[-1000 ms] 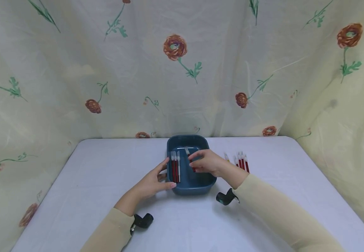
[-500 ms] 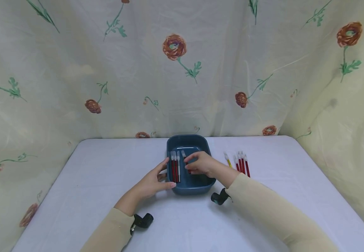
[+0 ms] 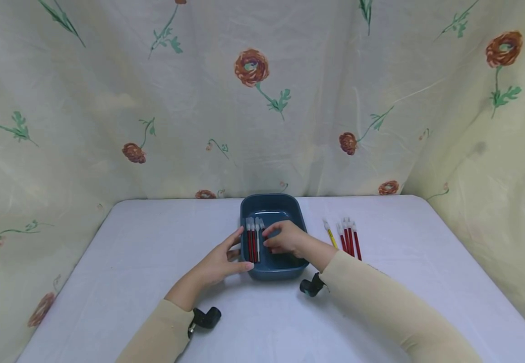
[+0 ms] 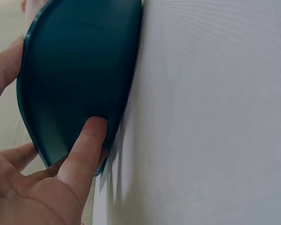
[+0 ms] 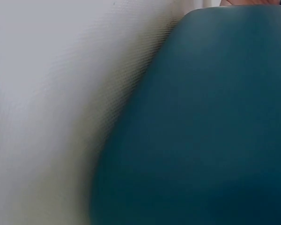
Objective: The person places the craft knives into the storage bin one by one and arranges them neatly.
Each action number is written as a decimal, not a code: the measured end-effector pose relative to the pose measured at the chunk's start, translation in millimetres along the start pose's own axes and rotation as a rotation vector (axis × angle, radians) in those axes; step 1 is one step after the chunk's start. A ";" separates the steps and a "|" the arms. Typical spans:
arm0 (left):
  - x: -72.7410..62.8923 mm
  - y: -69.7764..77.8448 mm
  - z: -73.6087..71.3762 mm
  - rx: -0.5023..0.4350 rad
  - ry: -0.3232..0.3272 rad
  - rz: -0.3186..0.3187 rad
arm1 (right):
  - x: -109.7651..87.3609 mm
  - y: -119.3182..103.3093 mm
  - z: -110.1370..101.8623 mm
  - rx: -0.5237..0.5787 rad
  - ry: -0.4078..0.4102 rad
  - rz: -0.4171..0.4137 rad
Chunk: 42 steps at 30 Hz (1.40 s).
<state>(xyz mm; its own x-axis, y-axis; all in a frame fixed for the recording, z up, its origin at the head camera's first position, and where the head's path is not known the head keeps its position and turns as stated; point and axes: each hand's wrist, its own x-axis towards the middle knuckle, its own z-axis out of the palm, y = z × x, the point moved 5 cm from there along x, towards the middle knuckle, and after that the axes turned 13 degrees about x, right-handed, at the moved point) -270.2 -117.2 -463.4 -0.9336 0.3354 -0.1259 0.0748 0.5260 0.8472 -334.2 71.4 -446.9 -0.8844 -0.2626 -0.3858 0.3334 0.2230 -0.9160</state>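
A dark blue rectangular tray (image 3: pixel 273 274) stands on the table in the head view. Along its left inner wall lie several slim pens (image 3: pixel 252 242), dark red, with one white, all with clear caps. My left hand (image 3: pixel 217 260) rests against the tray's near left side, fingers spread and fairly straight; in the left wrist view, a straight finger (image 4: pixel 86 145) touches the outer wall. Inside the tray, my right hand (image 3: pixel 289 239) pinches another dark pen (image 3: pixel 263 224), whose clear cap shows just right of the row. The hand hides most of it.
Right of the tray, several red pens (image 3: pixel 349 237) and a yellow pen (image 3: pixel 330 233) with clear caps lie on the white-covered table (image 3: pixel 176 222). A flowered curtain (image 3: pixel 198 101) hangs behind. The right wrist view is mostly filled by the tray's outer wall (image 5: pixel 201 117).
My right hand has moved left inside the tray, bringing the pen close beside the row. More of the pens on the table now shows. My left hand has stayed still.
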 end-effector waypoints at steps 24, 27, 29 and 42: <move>-0.3 2.4 0.2 -0.031 -0.011 0.016 | -3.4 -2.1 0.2 0.060 -0.047 -0.009; 0.3 1.3 0.3 -0.036 -0.013 0.015 | -3.8 -3.3 -1.5 0.075 -0.048 -0.017; 0.5 0.6 0.3 -0.041 -0.014 0.014 | -4.5 -4.7 -2.7 0.078 -0.046 -0.026; 0.6 0.6 0.2 -0.017 -0.005 0.000 | -24.9 -24.0 -19.6 -0.033 -0.037 -0.137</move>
<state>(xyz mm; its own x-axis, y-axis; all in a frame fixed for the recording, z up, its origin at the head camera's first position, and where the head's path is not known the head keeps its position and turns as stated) -270.6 -116.5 -463.1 -0.9319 0.3393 -0.1283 0.0690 0.5129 0.8557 -326.7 91.0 -413.2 -0.9082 -0.3271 -0.2613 0.1985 0.2130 -0.9567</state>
